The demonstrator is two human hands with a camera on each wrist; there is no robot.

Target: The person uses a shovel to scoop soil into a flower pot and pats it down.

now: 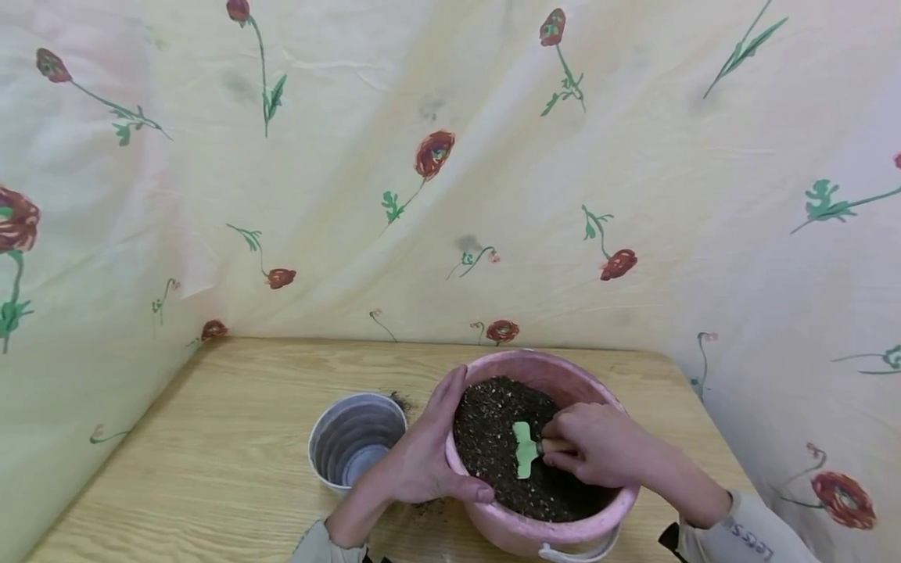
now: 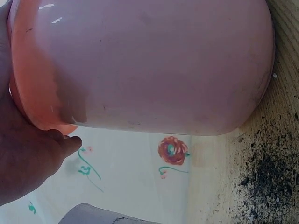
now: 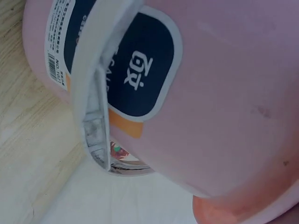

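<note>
A pink bucket (image 1: 524,525) with dark soil (image 1: 496,410) in it stands before me, its inside wall showing at the far right. My left hand (image 1: 425,457) holds the bucket's left rim, thumb at the near edge and fingers stretched along the side. Over the soil, my right hand (image 1: 601,447) grips the short wooden handle of a small hand rake. The rake's green head (image 1: 524,450) lies against the soil surface, pointing left. In the left wrist view, the left hand (image 2: 30,158) is at the bucket's rim.
Left of the bucket stands a grey ribbed pot (image 1: 331,442). Spilled soil (image 2: 271,184) lies on the wooden table (image 1: 211,453) by the bucket. The bucket's white carrying handle (image 3: 88,88) hangs down its near side. Flowered cloth (image 1: 338,195) encloses the table's back and sides.
</note>
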